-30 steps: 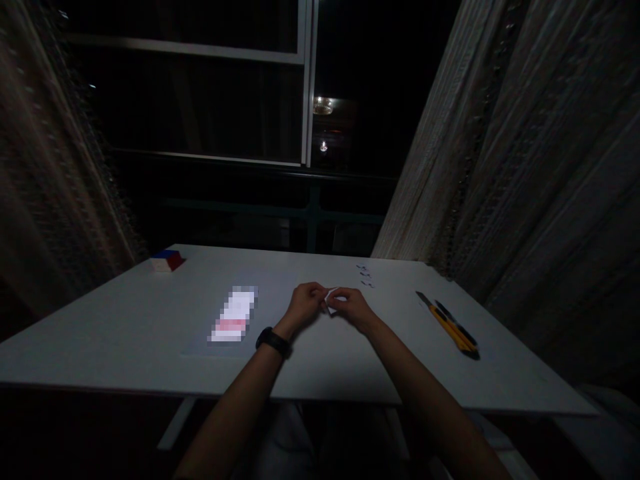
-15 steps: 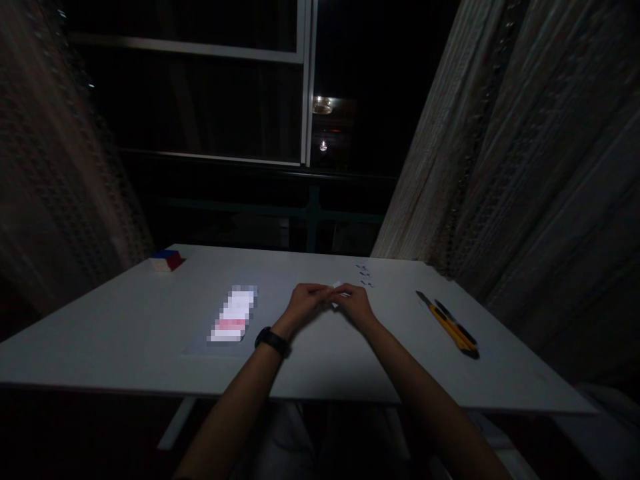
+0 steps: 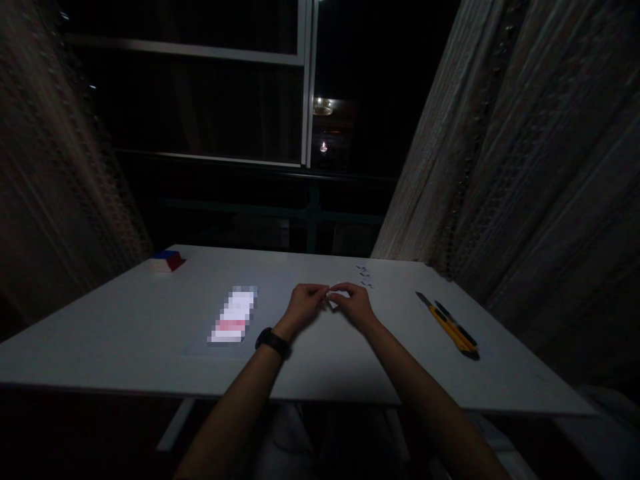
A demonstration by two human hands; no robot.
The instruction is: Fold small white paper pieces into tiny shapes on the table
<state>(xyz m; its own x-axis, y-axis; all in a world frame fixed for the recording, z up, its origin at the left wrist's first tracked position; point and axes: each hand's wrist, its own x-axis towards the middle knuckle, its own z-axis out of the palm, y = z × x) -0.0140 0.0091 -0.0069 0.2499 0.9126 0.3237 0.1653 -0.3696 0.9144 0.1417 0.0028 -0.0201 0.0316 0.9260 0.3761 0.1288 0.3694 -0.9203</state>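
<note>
Over the middle of the white table [image 3: 330,360], my left hand [image 3: 305,305] and my right hand [image 3: 355,305] meet at the fingertips. Both are closed in a pinch around a small white piece of paper [image 3: 333,304]. Part of the paper is hidden by the fingers, and its fold or shape is too dim to make out. A dark watch [image 3: 273,341] is on my left wrist. Just beyond my right hand, three small whitish pieces with dark marks [image 3: 365,275] lie in a short column.
A lit phone [image 3: 234,317] lies on a pale sheet [image 3: 195,348] to the left. At the far left corner sits a red, blue and white block [image 3: 166,261]. A yellow utility knife [image 3: 447,328] and a black pen [image 3: 456,322] lie at right. Curtains [image 3: 425,167] hang behind.
My fingertips have shifted on the paper, with a small gap opening between the two hands. The paper now sits slightly lower, under the right fingers. Nothing else on the table has moved.
</note>
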